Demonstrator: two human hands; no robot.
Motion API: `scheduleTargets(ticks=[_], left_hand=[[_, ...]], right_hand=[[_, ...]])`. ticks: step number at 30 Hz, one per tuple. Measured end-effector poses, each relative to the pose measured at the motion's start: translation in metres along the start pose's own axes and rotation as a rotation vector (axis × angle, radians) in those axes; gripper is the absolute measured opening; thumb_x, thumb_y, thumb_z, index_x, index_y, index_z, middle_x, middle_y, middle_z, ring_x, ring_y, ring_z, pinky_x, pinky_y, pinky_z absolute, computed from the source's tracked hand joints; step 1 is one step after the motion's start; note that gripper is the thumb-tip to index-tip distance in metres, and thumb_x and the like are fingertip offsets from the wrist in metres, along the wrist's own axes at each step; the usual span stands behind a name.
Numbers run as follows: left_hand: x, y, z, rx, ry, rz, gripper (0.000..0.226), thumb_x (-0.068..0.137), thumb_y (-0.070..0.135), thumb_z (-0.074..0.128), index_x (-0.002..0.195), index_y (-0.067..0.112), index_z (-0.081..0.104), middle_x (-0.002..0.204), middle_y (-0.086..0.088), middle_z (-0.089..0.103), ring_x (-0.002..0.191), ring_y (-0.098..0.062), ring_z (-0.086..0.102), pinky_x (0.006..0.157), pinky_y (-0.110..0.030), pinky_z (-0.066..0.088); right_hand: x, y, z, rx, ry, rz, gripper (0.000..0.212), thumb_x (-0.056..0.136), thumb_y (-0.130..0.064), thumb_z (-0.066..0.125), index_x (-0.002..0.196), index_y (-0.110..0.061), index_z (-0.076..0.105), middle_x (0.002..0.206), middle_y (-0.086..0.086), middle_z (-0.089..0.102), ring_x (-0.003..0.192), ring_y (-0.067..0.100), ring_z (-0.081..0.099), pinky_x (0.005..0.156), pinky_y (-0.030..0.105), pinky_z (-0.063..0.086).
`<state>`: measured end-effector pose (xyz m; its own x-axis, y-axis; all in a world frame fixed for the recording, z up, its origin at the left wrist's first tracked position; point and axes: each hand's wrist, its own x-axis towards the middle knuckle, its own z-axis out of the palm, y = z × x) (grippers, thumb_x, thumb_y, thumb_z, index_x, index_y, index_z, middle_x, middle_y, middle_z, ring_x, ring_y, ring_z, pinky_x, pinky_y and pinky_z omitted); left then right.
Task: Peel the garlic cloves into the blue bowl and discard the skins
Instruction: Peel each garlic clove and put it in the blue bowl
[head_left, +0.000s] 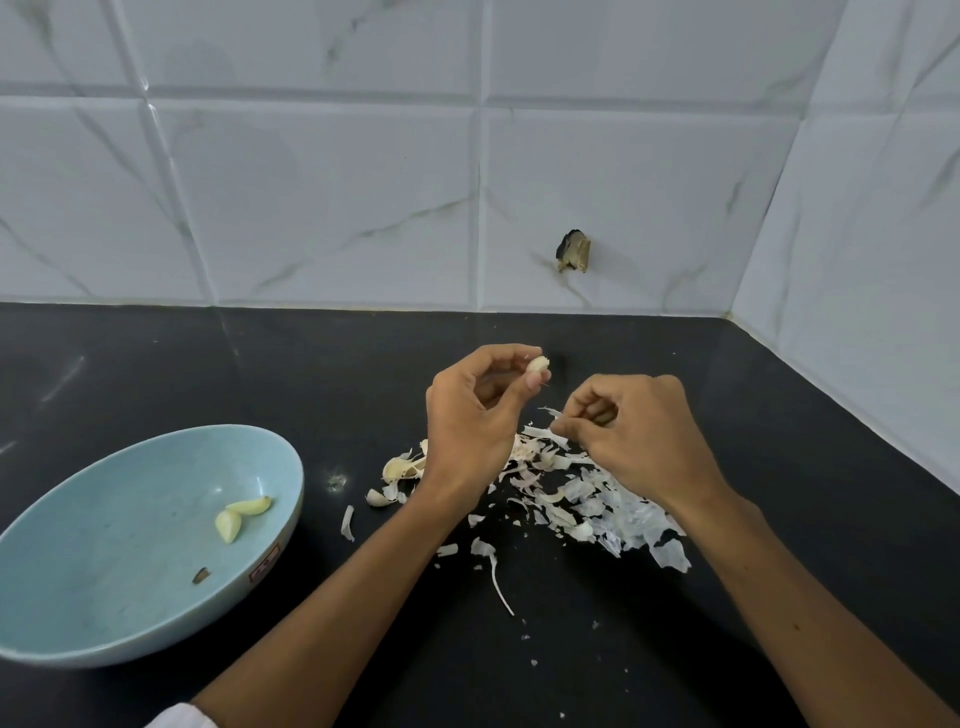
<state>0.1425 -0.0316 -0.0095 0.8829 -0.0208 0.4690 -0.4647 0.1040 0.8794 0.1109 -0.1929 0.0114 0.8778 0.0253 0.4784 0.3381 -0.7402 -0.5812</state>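
Left hand (470, 415) fingers pinch a pale, part-skinned garlic clove (538, 364); right hand (636, 431) fingers nip a papery skin strip (551, 411).

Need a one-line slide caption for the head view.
Left hand holds a garlic clove; right hand pinches skin; two peeled cloves in blue bowl.

We saw the black counter (597, 665) lie bare across its far strip under the tiled wall (332, 197) and over at the back left, so a hand had open passage there. Between the two forearms, the heap of garlic skins (587, 493) cluttered the middle, with stray flakes trailing toward us. The blue bowl (78, 644) blocked the near left, though a clear dark lane ran between its rim and the skins.
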Motion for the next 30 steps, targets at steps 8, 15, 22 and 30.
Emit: scheduleTargets(ticks=[8, 15, 22, 30], left_hand=[[0.0002, -0.0017, 0.0001, -0.002, -0.039, 0.01, 0.016, 0.089, 0.007, 0.076, 0.103, 0.013, 0.072, 0.097, -0.002, 0.077, 0.095, -0.018, 0.076, 0.091, -0.036, 0.06], [0.0013, -0.004, -0.0008, 0.03, -0.034, 0.0, 0.016, 0.091, 0.016, 0.076, 0.107, 0.013, 0.075, 0.097, -0.001, 0.077, 0.094, -0.016, 0.074, 0.092, -0.036, 0.06], [-0.0001, -0.0021, -0.0001, 0.027, -0.097, -0.027, 0.02, 0.087, 0.012, 0.079, 0.107, 0.012, 0.076, 0.099, -0.001, 0.078, 0.092, -0.018, 0.076, 0.087, -0.037, 0.061], [-0.0021, 0.0017, -0.0003, -0.042, -0.138, -0.057, 0.021, 0.085, 0.005, 0.079, 0.106, 0.009, 0.076, 0.098, -0.006, 0.079, 0.091, -0.022, 0.077, 0.082, -0.039, 0.063]], right_hand=[[0.0008, 0.0038, 0.0, -0.017, -0.015, -0.049, 0.03, 0.082, 0.007, 0.067, 0.098, -0.016, 0.077, 0.086, -0.012, 0.072, 0.08, -0.001, 0.068, 0.074, 0.016, 0.058], [0.0018, 0.0016, -0.0016, -0.013, 0.153, -0.128, 0.009, 0.089, -0.026, 0.076, 0.083, -0.019, 0.077, 0.073, -0.013, 0.07, 0.071, 0.004, 0.066, 0.064, 0.014, 0.051], [0.0019, -0.0039, -0.001, 0.159, 0.242, -0.153, 0.015, 0.091, -0.018, 0.075, 0.105, -0.016, 0.077, 0.087, -0.012, 0.074, 0.082, -0.001, 0.07, 0.07, 0.007, 0.05], [0.0025, -0.0027, -0.0012, 0.194, 0.259, -0.135, 0.004, 0.088, -0.018, 0.078, 0.091, -0.015, 0.077, 0.079, -0.012, 0.074, 0.076, 0.002, 0.071, 0.072, 0.01, 0.052]])
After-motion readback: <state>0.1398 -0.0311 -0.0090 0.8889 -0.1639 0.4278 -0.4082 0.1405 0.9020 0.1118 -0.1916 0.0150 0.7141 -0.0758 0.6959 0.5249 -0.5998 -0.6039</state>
